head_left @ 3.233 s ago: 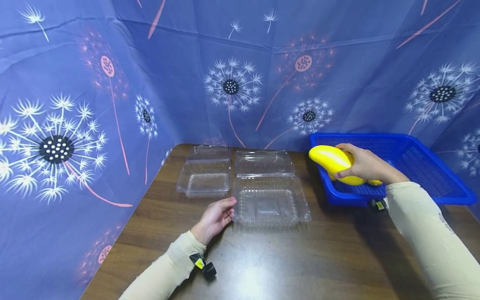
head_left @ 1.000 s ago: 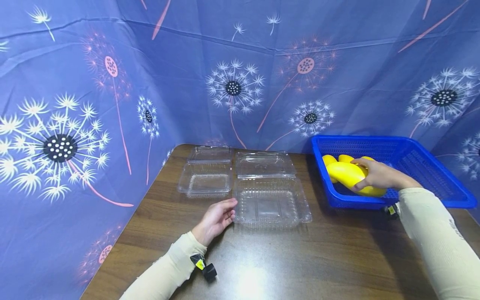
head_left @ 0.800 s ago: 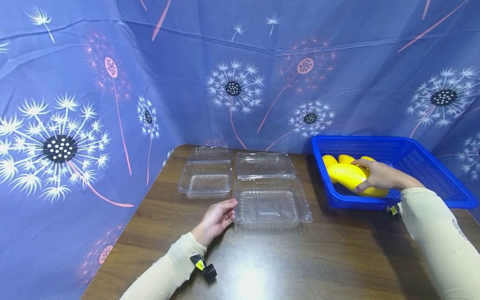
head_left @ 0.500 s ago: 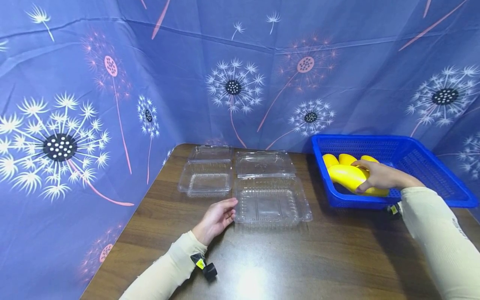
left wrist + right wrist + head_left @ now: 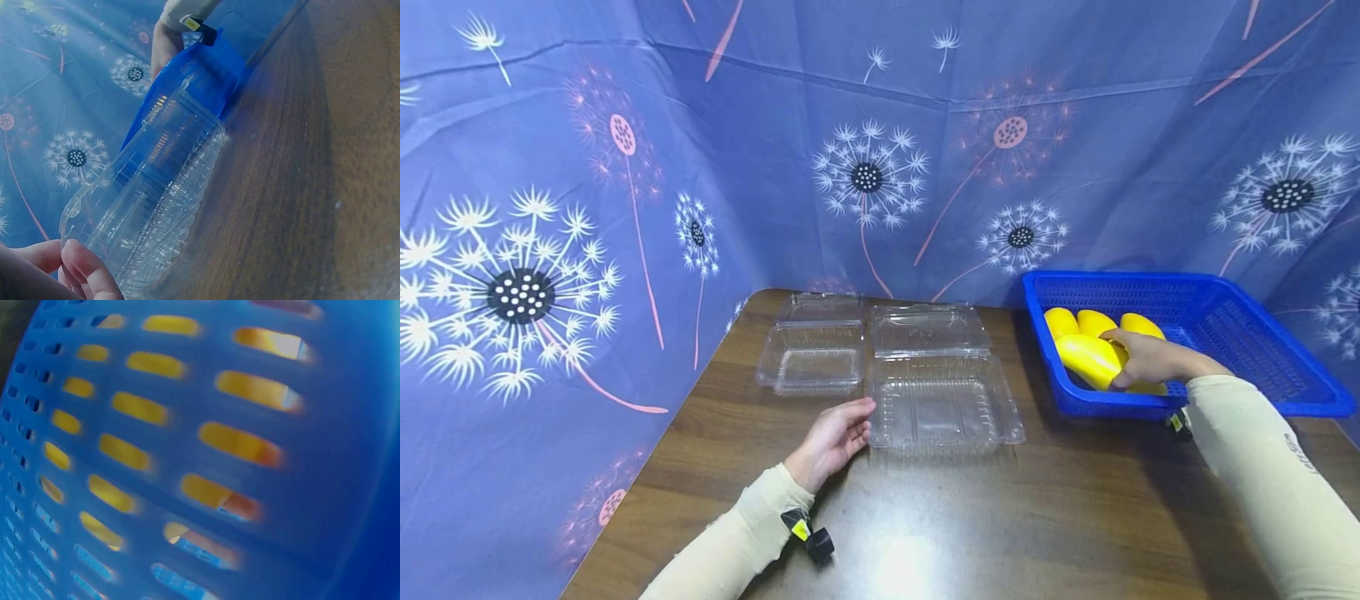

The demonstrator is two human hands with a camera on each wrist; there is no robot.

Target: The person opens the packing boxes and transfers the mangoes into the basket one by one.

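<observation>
My right hand point(image 5: 1153, 358) is inside the blue plastic basket point(image 5: 1288, 350), curled over a large yellow mango point(image 5: 1086, 358) that lies near the front wall. Its thumb shows on the mango's near side; the other fingers are mostly hidden. Several more mangoes point(image 5: 1094, 322) sit behind it. In the right wrist view, the slotted basket wall point(image 5: 325, 469) covers most of the hand and fruit. My left hand point(image 5: 831, 437) pinches the left rim of a clear plastic clamshell container point(image 5: 936, 408) between thumb and fingers, as the left wrist view shows. The container stands with its lid folded back.
A smaller clear clamshell container point(image 5: 812, 358), lid also folded back, stands to the left of the larger one. All rest on a brown wooden table point(image 5: 1000, 525). A blue dandelion-print cloth point(image 5: 737, 150) hangs behind and along the left side.
Since the earliest frame, the right hand has lowered the mango from above the basket's left rim into it. Lately the hand shifted slightly left, uncovering more of the rear mangoes. The left hand stays put.
</observation>
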